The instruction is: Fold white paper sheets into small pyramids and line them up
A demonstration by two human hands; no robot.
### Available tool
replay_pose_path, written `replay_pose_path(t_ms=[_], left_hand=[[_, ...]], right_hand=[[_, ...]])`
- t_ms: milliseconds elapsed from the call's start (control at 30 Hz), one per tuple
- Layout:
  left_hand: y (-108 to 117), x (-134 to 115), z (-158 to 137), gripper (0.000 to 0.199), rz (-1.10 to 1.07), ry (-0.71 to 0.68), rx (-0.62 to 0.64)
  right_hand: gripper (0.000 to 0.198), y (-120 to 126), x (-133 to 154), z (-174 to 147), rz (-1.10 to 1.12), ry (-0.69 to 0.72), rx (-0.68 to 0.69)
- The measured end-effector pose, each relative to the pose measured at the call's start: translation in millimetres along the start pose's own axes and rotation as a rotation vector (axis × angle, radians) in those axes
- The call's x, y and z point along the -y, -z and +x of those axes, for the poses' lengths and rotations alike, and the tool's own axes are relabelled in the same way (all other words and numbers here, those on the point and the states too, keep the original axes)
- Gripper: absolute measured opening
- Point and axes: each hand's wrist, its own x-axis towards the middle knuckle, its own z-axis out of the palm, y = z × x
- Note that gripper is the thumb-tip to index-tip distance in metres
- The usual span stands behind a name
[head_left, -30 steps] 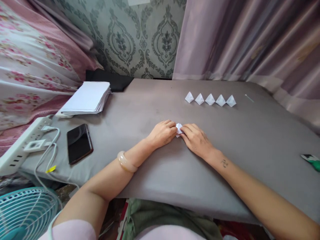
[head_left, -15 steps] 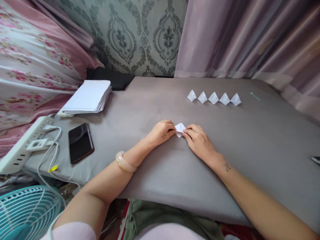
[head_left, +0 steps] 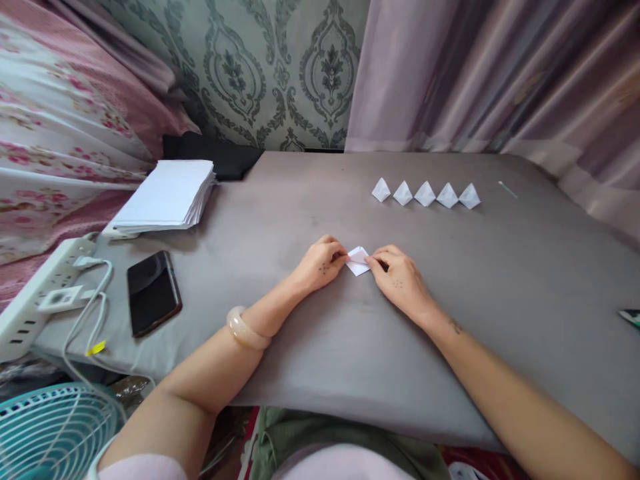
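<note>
A: What's been changed vs. 1 s ago?
B: More of the folded paper (head_left: 359,263) is now exposed btwn the fingertips; it was mostly covered then. The hands are held a bit farther apart, and a roughly crosswise line is seen on the paper where an upright crease was seen ½ s ago.
A: Fingers' state?
B: L corner's pinched by thumb + fingers of the left hand (head_left: 323,265), R corner by those of the right hand (head_left: 399,277). Both corners are partly hidden by fingertips.
A: Other stuff?
B: Five white folded pieces (head_left: 425,195) are lined up beyond the fingers, to the R, w/ a thin stick (head_left: 508,189) laid farther R. A paper stack (head_left: 165,193) is set well L and beyond; a phone (head_left: 154,293) is laid L, slightly nearer, w/ a power strip (head_left: 37,293) past it. All's kept well apart from the fingers.
</note>
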Motion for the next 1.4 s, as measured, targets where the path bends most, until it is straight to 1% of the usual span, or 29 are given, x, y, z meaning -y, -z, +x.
replay_pose_path(t_ms=[133, 200, 333, 400, 567, 767, 1133, 1400], left_hand=[[-0.1, 0.1, 1.7, 0.015, 0.018, 0.035, -0.006], [0.2, -0.7, 2.5, 0.015, 0.016, 0.044, 0.0], [0.3, -1.9, 3.1, 0.015, 0.013, 0.069, -0.011], [-0.2, -2.4, 2.9, 0.015, 0.01, 0.088, -0.018], [-0.9, -5.7, 2.4, 0.013, -0.006, 0.138, -0.023], [-0.5, -10.8, 3.4, 0.011, -0.013, 0.226, -0.037], [0.3, -14.1, 6.7, 0.01, -0.025, 0.294, -0.037], [1.8, -14.3, 10.8, 0.013, -0.001, 0.341, -0.031]], right_hand=[[0.018, 1.4, -3.9, -1.8, 0.002, 0.033, 0.021], [0.016, 2.3, -5.9, -3.6, 0.014, 0.047, 0.008], [0.017, 2.6, -7.5, -4.8, 0.024, 0.046, -0.028], [0.018, 1.8, -7.3, -4.2, 0.019, 0.032, -0.036], [0.019, -2.9, -8.0, -1.8, 0.015, -0.057, -0.05], [0.019, -7.6, -10.0, 1.0, -0.058, -0.085, -0.12], [0.02, -0.9, -8.3, 11.3, -0.031, -0.182, 0.016], [0.02, -1.2, -8.5, 13.7, -0.009, -0.221, 0.031]])
